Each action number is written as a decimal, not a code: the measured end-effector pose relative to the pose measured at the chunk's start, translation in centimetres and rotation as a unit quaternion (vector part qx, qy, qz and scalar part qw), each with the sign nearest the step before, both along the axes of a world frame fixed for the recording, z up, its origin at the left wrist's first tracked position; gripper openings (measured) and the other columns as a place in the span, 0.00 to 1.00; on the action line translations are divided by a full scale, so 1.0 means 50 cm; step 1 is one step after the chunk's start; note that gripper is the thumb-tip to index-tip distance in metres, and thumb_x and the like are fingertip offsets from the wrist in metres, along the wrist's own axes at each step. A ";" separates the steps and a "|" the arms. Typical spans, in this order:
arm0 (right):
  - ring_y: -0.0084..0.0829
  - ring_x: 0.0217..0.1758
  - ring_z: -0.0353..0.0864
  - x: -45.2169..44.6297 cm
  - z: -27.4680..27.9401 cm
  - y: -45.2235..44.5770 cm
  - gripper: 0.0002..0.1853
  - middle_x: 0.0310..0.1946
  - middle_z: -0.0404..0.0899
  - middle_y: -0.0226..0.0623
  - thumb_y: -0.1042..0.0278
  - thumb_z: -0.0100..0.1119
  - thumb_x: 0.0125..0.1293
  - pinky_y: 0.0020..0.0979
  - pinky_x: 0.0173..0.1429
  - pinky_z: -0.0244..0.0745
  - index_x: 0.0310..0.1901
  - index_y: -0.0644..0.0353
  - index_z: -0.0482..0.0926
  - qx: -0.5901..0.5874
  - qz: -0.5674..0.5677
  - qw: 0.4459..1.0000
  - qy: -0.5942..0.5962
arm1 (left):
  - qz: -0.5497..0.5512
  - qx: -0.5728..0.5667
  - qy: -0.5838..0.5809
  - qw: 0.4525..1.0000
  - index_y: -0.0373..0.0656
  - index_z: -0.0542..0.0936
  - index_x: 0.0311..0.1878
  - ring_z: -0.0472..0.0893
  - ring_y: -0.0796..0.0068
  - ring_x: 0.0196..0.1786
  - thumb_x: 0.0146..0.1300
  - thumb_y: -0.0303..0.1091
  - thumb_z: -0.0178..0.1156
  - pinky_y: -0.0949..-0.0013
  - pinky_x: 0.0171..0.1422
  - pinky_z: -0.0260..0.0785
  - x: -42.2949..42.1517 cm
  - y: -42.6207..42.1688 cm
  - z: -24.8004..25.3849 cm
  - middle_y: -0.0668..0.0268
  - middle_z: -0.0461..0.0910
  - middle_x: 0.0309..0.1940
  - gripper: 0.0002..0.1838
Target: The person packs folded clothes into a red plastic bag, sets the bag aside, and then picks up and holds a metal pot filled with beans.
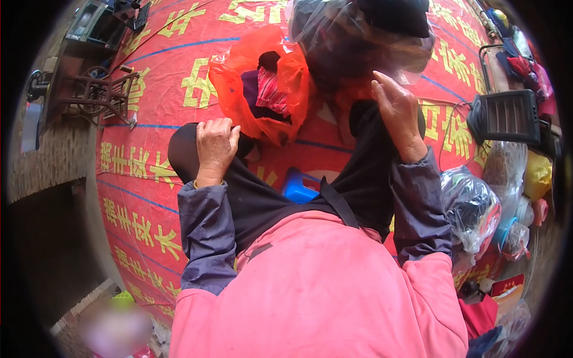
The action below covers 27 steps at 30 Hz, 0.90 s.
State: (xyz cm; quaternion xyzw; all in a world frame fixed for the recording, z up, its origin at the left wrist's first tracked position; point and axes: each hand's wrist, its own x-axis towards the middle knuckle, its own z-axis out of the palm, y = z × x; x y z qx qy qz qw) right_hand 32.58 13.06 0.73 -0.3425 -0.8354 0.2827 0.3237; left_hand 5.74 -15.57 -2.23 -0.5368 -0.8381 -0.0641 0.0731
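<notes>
- Left: open lane across the red floor sheet [158, 89], between the left knee [182, 149] and a brown metal frame [98, 90].
- Ahead of the left hand [216, 143]: orange bag [230, 71], its mouth admitting entry from above.
- Ahead of the right hand [397, 113]: bulky large clear bag [322, 42], obstructing forward passage.
- Between the thighs: gap partly occupied by a blue object [298, 188].
- Right: narrow strip bounded by a black heater [507, 116], crossed by its cord [443, 140].

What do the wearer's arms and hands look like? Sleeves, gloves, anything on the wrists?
Left hand and right hand are ungloved. Dark grey-blue, wrinkled sleeve covers on both forearms, meeting a pink top. Thin yellowish band at the left wrist. No cables or markings visible.
</notes>
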 end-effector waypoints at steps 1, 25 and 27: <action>0.41 0.41 0.89 0.001 -0.003 -0.003 0.15 0.39 0.87 0.46 0.63 0.64 0.70 0.35 0.47 0.82 0.54 0.58 0.85 -0.002 -0.003 1.000 -0.002 | -0.001 0.000 -0.001 1.000 0.44 0.79 0.34 0.81 0.59 0.41 0.61 0.41 0.67 0.55 0.54 0.67 0.001 0.001 -0.002 0.60 0.81 0.31 0.12; 0.46 0.42 0.86 0.001 -0.021 -0.010 0.13 0.39 0.86 0.45 0.62 0.62 0.69 0.42 0.45 0.80 0.51 0.58 0.84 0.142 0.020 0.990 -0.014 | -0.031 -0.090 -0.068 0.993 0.44 0.79 0.34 0.84 0.56 0.39 0.61 0.44 0.67 0.52 0.46 0.70 0.034 0.006 -0.062 0.58 0.84 0.31 0.13; 0.46 0.42 0.86 0.000 -0.020 -0.011 0.13 0.40 0.86 0.45 0.62 0.62 0.69 0.42 0.45 0.80 0.51 0.58 0.84 0.144 0.020 0.989 -0.013 | -0.033 -0.099 -0.063 0.993 0.44 0.79 0.34 0.84 0.56 0.40 0.61 0.44 0.67 0.52 0.46 0.70 0.036 0.006 -0.065 0.58 0.84 0.31 0.13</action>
